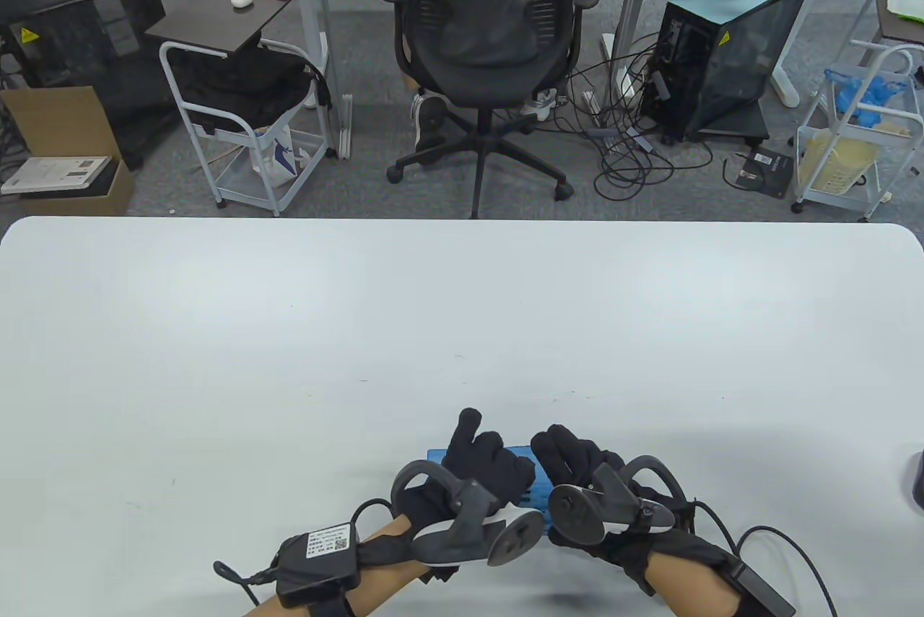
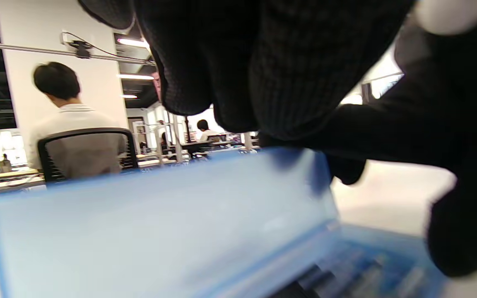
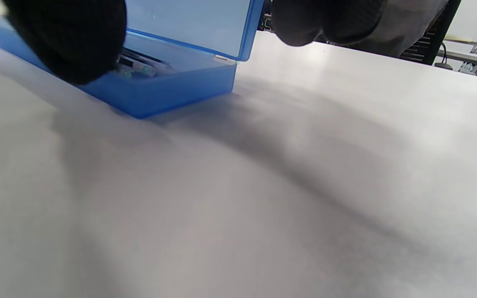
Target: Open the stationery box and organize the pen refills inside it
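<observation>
both gloved hands hunch over the translucent blue plastic stationery box [image 1: 530,483]; left hand [image 1: 480,465] fingers on its raised lid [image 3: 189,25], right hand [image 1: 577,462] grip unclear. only the right wrist view shows pen refills [image 3: 141,66] inside.

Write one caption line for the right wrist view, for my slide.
Blue stationery box on the white table, lid raised, pen refills visible inside, gloved fingers at its front.

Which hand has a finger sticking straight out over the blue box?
The left hand: one finger points away over the stationery box. The right hand's fingers all curl down at the box.
</observation>
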